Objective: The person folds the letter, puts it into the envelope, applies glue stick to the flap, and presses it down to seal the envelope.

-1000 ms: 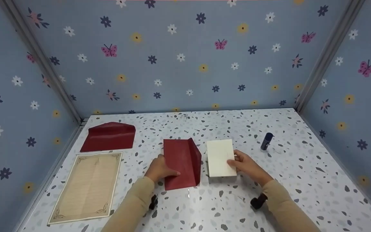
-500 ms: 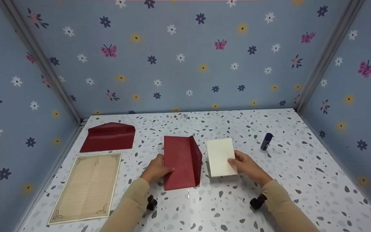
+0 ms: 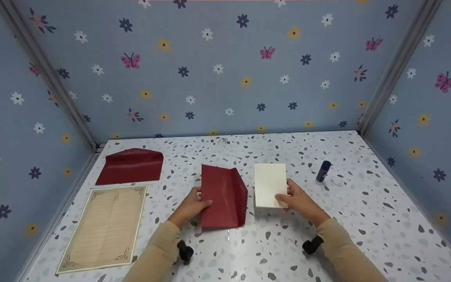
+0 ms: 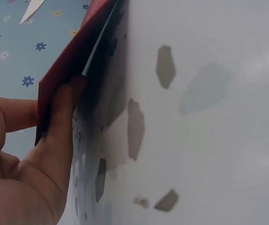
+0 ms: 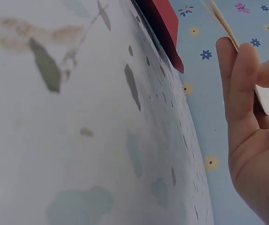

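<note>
A red envelope [image 3: 218, 197], its flap raised on the right side, is pinched along its left edge by my left hand [image 3: 191, 204]. The thumb lies on top and the fingers go underneath, as the left wrist view shows of the envelope [image 4: 59, 77]. My right hand [image 3: 300, 200] pinches a folded cream paper [image 3: 269, 184] at its lower right, thumb on its face. In the right wrist view the paper [image 5: 268, 103] is held above the table, its folded layers slightly apart. A narrow gap separates the paper from the envelope's flap.
Another red envelope [image 3: 130, 168] lies with its flap up at the back left. Below it lies a cream sheet with an ornate border [image 3: 102, 229]. A dark blue glue stick [image 3: 323, 171] stands at the right. Patterned walls [image 3: 225, 70] enclose the speckled table [image 3: 370, 219].
My right hand has lifted the folded paper slightly and moved it a little away from me. The left hand has shifted its grip up the envelope's left edge, and that edge is now raised.
</note>
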Demonstrator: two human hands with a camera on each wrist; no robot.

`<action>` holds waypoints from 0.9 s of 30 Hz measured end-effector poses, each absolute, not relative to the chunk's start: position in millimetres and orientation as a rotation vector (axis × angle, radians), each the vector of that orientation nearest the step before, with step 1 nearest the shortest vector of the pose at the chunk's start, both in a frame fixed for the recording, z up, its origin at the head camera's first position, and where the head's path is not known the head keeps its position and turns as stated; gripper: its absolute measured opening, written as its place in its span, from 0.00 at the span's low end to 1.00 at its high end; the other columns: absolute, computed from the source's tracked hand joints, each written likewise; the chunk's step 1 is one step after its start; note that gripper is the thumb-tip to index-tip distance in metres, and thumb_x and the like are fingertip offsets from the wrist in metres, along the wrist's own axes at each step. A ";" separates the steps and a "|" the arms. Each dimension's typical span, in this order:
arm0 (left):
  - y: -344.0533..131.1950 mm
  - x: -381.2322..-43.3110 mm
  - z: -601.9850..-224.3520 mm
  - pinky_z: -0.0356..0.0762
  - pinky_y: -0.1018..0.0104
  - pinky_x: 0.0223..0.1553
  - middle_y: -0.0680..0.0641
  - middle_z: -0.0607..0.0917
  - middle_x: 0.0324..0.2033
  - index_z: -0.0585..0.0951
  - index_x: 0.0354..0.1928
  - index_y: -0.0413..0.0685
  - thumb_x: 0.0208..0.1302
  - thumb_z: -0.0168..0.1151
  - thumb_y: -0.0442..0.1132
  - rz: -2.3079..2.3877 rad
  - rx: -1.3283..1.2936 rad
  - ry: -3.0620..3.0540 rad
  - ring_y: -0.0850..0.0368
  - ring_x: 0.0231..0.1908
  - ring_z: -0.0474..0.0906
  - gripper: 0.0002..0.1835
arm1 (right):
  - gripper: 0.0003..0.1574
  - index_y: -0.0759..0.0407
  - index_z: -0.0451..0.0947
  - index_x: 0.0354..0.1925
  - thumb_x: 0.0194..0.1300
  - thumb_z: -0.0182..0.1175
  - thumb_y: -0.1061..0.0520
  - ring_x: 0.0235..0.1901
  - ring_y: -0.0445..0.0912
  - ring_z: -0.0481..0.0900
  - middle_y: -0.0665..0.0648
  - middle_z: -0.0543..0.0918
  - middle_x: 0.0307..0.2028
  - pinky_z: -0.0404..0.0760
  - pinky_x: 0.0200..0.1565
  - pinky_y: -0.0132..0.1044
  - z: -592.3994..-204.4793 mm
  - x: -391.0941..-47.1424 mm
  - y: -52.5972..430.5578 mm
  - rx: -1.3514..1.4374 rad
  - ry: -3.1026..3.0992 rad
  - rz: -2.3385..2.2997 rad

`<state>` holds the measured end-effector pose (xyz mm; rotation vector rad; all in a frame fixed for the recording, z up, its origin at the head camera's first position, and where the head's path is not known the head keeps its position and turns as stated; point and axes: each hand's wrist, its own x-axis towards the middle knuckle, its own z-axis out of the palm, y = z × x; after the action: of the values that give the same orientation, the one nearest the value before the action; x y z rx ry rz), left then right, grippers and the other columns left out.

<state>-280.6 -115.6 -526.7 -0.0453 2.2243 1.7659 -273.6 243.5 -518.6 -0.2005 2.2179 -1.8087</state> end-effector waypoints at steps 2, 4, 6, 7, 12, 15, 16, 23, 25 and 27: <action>-112.8 -280.2 -526.4 0.81 0.54 0.46 0.34 0.81 0.52 0.59 0.71 0.35 0.71 0.60 0.33 1.806 -0.045 2.193 0.47 0.45 0.83 0.32 | 0.45 0.58 0.55 0.74 0.68 0.66 0.51 0.41 0.52 0.81 0.65 0.80 0.52 0.81 0.33 0.40 -516.6 -273.1 239.3 -0.179 2.254 -1.807; -109.4 -279.3 -525.9 0.81 0.56 0.45 0.35 0.82 0.51 0.59 0.71 0.36 0.71 0.61 0.34 1.835 -0.047 2.173 0.48 0.44 0.83 0.32 | 0.44 0.59 0.56 0.73 0.68 0.66 0.52 0.42 0.52 0.81 0.65 0.79 0.53 0.81 0.33 0.41 -514.2 -272.6 234.4 -0.165 2.273 -1.820; -105.6 -277.7 -525.7 0.81 0.57 0.43 0.35 0.82 0.50 0.59 0.71 0.36 0.70 0.61 0.34 1.883 -0.050 2.130 0.49 0.42 0.83 0.32 | 0.40 0.60 0.58 0.72 0.70 0.64 0.53 0.43 0.52 0.80 0.65 0.78 0.53 0.81 0.33 0.41 -511.5 -272.2 229.2 -0.150 2.275 -1.852; -103.7 -276.7 -525.5 0.81 0.58 0.43 0.35 0.82 0.50 0.59 0.70 0.37 0.70 0.61 0.34 1.907 -0.050 2.108 0.50 0.42 0.83 0.32 | 0.39 0.61 0.57 0.72 0.71 0.62 0.54 0.43 0.52 0.79 0.65 0.77 0.54 0.81 0.33 0.41 -510.3 -272.0 226.8 -0.149 2.277 -1.862; -94.6 -271.4 -520.8 0.82 0.59 0.41 0.34 0.82 0.51 0.58 0.70 0.39 0.72 0.59 0.36 1.999 -0.050 2.035 0.51 0.41 0.84 0.31 | 0.36 0.62 0.57 0.72 0.71 0.57 0.60 0.43 0.53 0.78 0.67 0.76 0.54 0.82 0.32 0.40 -501.5 -270.1 213.7 -0.163 2.221 -1.958; -90.5 -268.2 -515.7 0.81 0.58 0.43 0.35 0.81 0.54 0.57 0.73 0.43 0.74 0.58 0.40 2.008 -0.069 2.014 0.51 0.43 0.84 0.32 | 0.34 0.63 0.58 0.71 0.70 0.55 0.62 0.42 0.53 0.79 0.66 0.77 0.52 0.82 0.31 0.39 -496.1 -269.8 206.6 -0.190 2.198 -2.002; -89.4 -267.2 -514.0 0.81 0.57 0.45 0.35 0.81 0.55 0.57 0.73 0.44 0.74 0.58 0.41 2.009 -0.073 2.004 0.50 0.45 0.83 0.32 | 0.33 0.63 0.59 0.70 0.70 0.54 0.63 0.41 0.53 0.79 0.66 0.78 0.51 0.82 0.31 0.39 -494.4 -269.8 204.3 -0.198 2.194 -2.014; -82.3 -261.6 -506.6 0.78 0.57 0.46 0.36 0.75 0.59 0.54 0.76 0.48 0.77 0.50 0.42 2.043 -0.084 1.931 0.49 0.49 0.78 0.31 | 0.29 0.65 0.60 0.66 0.69 0.53 0.63 0.33 0.51 0.80 0.65 0.79 0.44 0.81 0.26 0.38 -487.7 -272.1 192.4 -0.159 2.234 -2.012; -80.5 -260.7 -504.6 0.78 0.58 0.45 0.37 0.75 0.57 0.54 0.76 0.48 0.76 0.47 0.40 2.057 -0.082 1.913 0.50 0.48 0.77 0.30 | 0.28 0.65 0.60 0.64 0.69 0.54 0.63 0.32 0.50 0.81 0.65 0.80 0.44 0.81 0.25 0.37 -487.4 -272.6 190.9 -0.111 2.254 -2.005; -79.3 -260.6 -503.5 0.78 0.59 0.44 0.38 0.77 0.54 0.53 0.76 0.48 0.75 0.45 0.38 2.068 -0.072 1.893 0.51 0.46 0.77 0.30 | 0.28 0.65 0.61 0.65 0.69 0.55 0.63 0.33 0.51 0.82 0.66 0.79 0.45 0.82 0.26 0.38 -484.0 -270.9 189.1 -0.086 2.275 -2.010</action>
<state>-260.6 -79.3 -503.5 -0.0719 1.8931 2.0680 -270.9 189.1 -484.0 -0.0863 2.2745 -2.0101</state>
